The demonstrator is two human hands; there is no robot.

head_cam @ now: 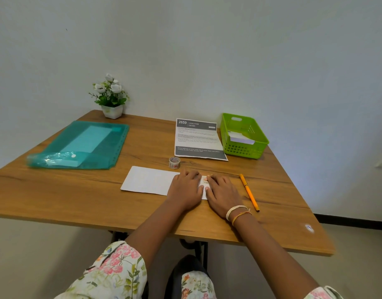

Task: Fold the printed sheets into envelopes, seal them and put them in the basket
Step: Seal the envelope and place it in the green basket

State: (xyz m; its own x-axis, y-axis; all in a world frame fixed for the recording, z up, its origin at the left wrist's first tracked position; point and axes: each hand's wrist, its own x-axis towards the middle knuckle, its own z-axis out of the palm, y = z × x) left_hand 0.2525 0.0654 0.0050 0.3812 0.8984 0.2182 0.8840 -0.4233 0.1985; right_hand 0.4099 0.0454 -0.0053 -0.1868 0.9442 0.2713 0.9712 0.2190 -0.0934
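On the folded envelope (150,180), both hands, left (187,186) and right (221,190), press flat, fingers straight, gripping nothing.

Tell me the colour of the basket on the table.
Bright green; the basket shows plainly in the head view, at the table's far right.

Envelope (150,180) right end hidden under hands, printed sheet (198,138) text too small
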